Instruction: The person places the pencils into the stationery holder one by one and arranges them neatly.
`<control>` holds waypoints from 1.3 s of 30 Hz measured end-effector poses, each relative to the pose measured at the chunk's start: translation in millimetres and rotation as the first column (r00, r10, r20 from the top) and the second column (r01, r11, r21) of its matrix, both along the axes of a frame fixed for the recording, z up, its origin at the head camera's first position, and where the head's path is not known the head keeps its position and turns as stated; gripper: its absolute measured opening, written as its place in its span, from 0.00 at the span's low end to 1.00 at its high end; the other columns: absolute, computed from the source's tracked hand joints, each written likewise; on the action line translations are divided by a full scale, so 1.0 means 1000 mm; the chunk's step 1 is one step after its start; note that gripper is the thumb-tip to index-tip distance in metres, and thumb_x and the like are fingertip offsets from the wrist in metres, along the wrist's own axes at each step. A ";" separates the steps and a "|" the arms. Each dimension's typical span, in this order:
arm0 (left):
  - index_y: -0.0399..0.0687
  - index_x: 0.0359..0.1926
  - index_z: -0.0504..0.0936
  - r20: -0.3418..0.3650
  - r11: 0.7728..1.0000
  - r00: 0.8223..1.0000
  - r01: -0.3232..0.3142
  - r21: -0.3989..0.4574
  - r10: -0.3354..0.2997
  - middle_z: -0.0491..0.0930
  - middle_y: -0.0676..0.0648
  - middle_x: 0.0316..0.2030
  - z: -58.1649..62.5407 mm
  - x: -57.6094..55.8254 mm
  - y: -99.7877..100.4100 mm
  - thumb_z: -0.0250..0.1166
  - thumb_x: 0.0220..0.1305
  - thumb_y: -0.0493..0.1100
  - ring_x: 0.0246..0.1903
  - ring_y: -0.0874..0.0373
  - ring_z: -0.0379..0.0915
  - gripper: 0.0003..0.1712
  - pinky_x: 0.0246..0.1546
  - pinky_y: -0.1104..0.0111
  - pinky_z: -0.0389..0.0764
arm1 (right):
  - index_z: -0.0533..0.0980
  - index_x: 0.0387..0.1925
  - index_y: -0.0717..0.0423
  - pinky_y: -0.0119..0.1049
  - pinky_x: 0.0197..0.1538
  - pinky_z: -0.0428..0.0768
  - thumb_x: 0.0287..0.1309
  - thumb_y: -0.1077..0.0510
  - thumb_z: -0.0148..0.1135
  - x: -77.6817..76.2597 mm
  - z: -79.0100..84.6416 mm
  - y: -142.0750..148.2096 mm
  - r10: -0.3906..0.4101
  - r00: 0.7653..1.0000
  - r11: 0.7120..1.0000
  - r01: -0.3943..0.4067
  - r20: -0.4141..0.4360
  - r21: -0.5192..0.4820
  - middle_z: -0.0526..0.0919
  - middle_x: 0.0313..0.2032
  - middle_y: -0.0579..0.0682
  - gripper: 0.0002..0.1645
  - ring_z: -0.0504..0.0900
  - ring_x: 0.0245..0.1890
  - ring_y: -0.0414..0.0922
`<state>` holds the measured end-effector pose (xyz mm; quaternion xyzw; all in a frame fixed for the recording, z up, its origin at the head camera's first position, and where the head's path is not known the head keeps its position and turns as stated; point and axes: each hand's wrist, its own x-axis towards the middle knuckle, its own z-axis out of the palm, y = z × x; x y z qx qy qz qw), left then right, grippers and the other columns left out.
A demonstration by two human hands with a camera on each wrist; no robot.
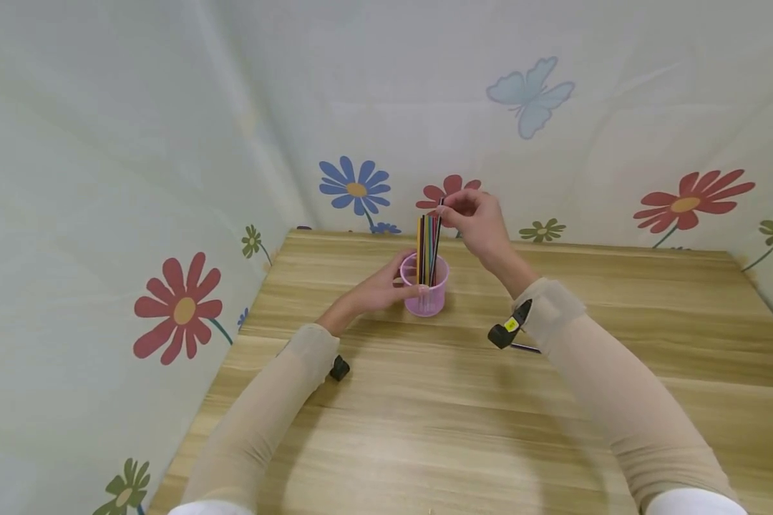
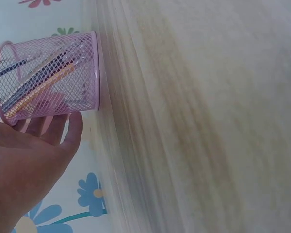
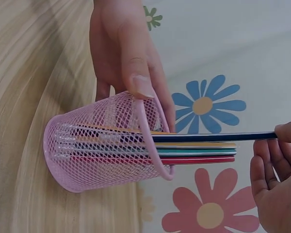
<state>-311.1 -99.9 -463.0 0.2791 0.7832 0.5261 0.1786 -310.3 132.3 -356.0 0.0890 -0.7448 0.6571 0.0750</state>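
A pink mesh pencil cup [image 1: 424,306] stands upright on the table. My left hand [image 1: 380,287] grips it from the left, its thumb over the near rim and its fingers round the far side. Several colored pencils [image 3: 208,152] stand inside, their red, green and yellow sides showing above the rim in the right wrist view. Above the cup, my right hand [image 1: 483,222] pinches the top end of a dark pencil [image 3: 223,137] between thumb and fingertips. That pencil's lower part is inside the cup, and it sticks up higher than the others.
Another dark pencil [image 1: 526,349] lies on the wooden table [image 1: 425,415], partly hidden under my right forearm. A pale curtain [image 1: 412,86] printed with flowers and a butterfly hangs behind the table's back edge and along its left side.
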 end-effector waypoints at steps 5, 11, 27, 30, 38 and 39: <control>0.57 0.82 0.53 -0.011 1.000 1.000 0.008 0.010 -0.008 0.63 0.42 0.76 0.000 -0.002 0.001 0.71 0.73 0.49 0.74 0.47 0.62 0.47 0.75 0.52 0.69 | 0.81 0.45 0.63 0.33 0.46 0.85 0.70 0.60 0.71 -0.003 -0.007 -0.003 0.001 1.000 1.000 -0.001 0.021 0.025 0.85 0.41 0.53 0.10 0.84 0.41 0.47; 0.56 0.82 0.53 -0.010 1.000 1.000 0.004 0.022 -0.004 0.64 0.42 0.75 0.001 -0.002 0.001 0.71 0.73 0.47 0.73 0.48 0.64 0.47 0.74 0.53 0.69 | 0.81 0.44 0.65 0.37 0.50 0.88 0.69 0.63 0.70 -0.005 -0.013 -0.007 0.025 1.000 1.000 -0.025 -0.003 0.010 0.85 0.41 0.56 0.08 0.84 0.42 0.49; 0.56 0.82 0.54 -0.004 1.000 1.000 -0.004 0.014 0.004 0.63 0.44 0.75 0.001 -0.001 0.002 0.71 0.72 0.47 0.74 0.48 0.63 0.47 0.74 0.54 0.70 | 0.81 0.43 0.63 0.41 0.52 0.87 0.70 0.61 0.70 -0.008 -0.026 -0.007 -0.010 1.000 0.999 0.009 0.010 0.045 0.84 0.42 0.54 0.08 0.84 0.42 0.47; 0.58 0.82 0.54 0.001 1.000 1.000 0.000 0.015 0.000 0.64 0.44 0.75 0.000 -0.001 0.001 0.71 0.72 0.48 0.74 0.49 0.63 0.47 0.74 0.54 0.70 | 0.81 0.44 0.64 0.41 0.52 0.87 0.70 0.61 0.70 -0.009 -0.027 -0.007 -0.013 1.000 0.999 0.012 0.021 0.045 0.84 0.43 0.55 0.09 0.84 0.43 0.48; 0.56 0.83 0.51 0.020 1.000 1.000 0.011 0.029 -0.012 0.62 0.43 0.77 -0.001 -0.002 0.000 0.71 0.73 0.47 0.75 0.47 0.61 0.49 0.75 0.52 0.68 | 0.81 0.46 0.65 0.34 0.49 0.85 0.71 0.61 0.69 -0.008 -0.028 -0.008 -0.015 0.998 0.995 0.010 0.053 0.099 0.85 0.45 0.57 0.09 0.84 0.43 0.48; 0.56 0.84 0.51 0.021 1.000 1.000 0.010 0.028 -0.011 0.61 0.42 0.77 -0.002 -0.002 0.000 0.71 0.73 0.47 0.75 0.47 0.61 0.49 0.75 0.52 0.68 | 0.81 0.46 0.65 0.34 0.50 0.85 0.71 0.61 0.68 -0.008 -0.029 -0.008 -0.012 0.998 0.994 0.005 0.057 0.107 0.84 0.45 0.58 0.09 0.85 0.44 0.48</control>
